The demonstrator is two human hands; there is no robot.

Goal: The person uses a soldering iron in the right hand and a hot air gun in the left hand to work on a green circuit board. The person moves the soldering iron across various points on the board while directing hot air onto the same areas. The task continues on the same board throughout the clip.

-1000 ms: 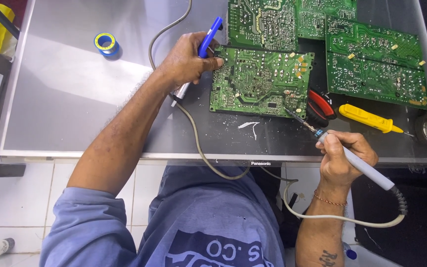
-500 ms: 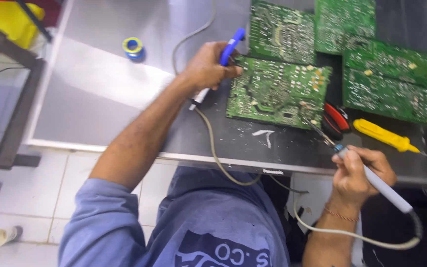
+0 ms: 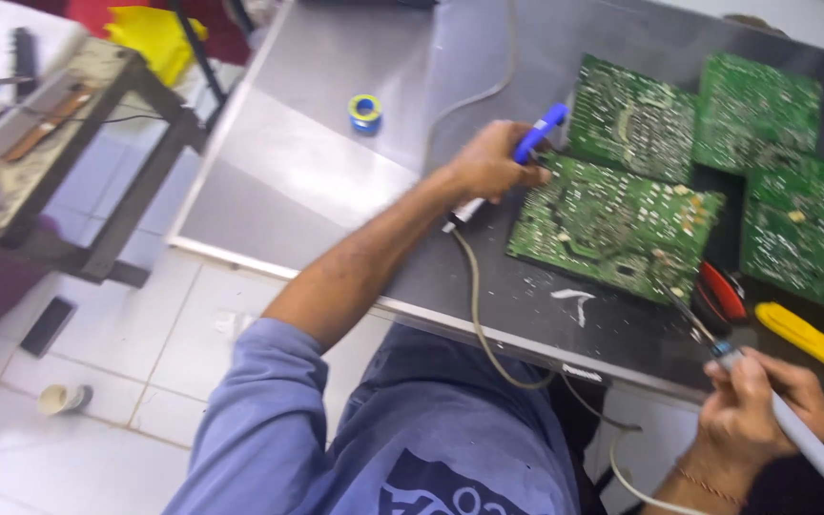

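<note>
Head view, looking down on a grey table.

Left hand wrapped tight around a blue tool, a grey cord trailing from its lower end off the table edge toward 6 o'clock. Tool's long axis running from 7 to 1 o'clock, blue end up at 1, just over the near-left corner of the board. Board lying flat directly at 3 o'clock from this hand, touching or all but touching the knuckles; long axis tilted from 10 to 4 o'clock.

Right hand at the lower right, off the table edge, closed pen-fashion around a white-handled iron. Iron's axis from 4 to 10 o'clock, thin tip aimed up-left and near the board's lower-right corner; contact impossible to tell through the blur. Board at 10 o'clock from this hand, farther off than from the left.

Three more green boards at 12 to 2 o'clock of the main board, edges overlapping. Red-handled pliers and yellow tool just right of the iron tip. Solder spool well apart at 10 o'clock from the left hand. White scrap below the board.
</note>
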